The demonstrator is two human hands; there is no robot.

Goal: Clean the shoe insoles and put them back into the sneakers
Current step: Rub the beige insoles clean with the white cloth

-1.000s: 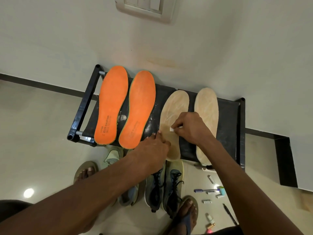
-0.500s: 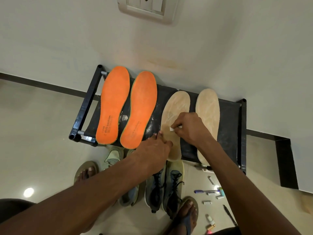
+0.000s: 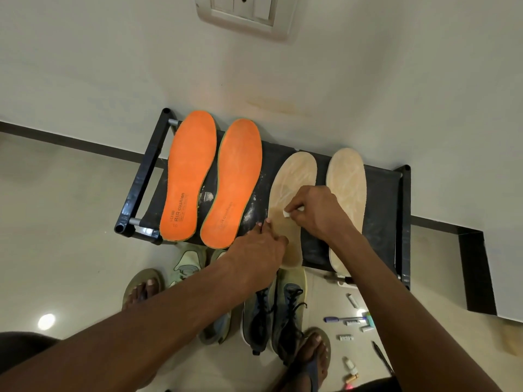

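**Head view: hands working on a tan insole on a black rack**

Head camera looks down at a low black rack (image 3: 382, 205) set against a pale wall. Four insoles lie flat on it, side by side, each with its long axis running from the person toward the wall, toes at the wall end.

Two orange insoles sit at the left: one (image 3: 188, 176) with dark printed lettering near its heel, the other (image 3: 236, 183) just beside it with fainter lettering that is hard to read. Two tan insoles sit at the right. The nearer tan insole (image 3: 294, 179) has its heel partly hidden under both hands. The far tan insole (image 3: 346, 179) has its heel half hidden behind the right forearm.

The left hand (image 3: 259, 250) rests on the left edge of the nearer tan insole, fingers extended and pressing it down. The right hand (image 3: 317, 212) has its fingers curled, pinching a small white object (image 3: 286, 214) against the insole; what it is cannot be made out.

On the floor below the rack, dark sneakers (image 3: 271, 315) and pale green sneakers (image 3: 189, 264) are partly covered by the left arm. Small pens and tubes (image 3: 351, 323) lie scattered at lower right, too small to identify. Sandalled feet show at the bottom, cut off by the frame.
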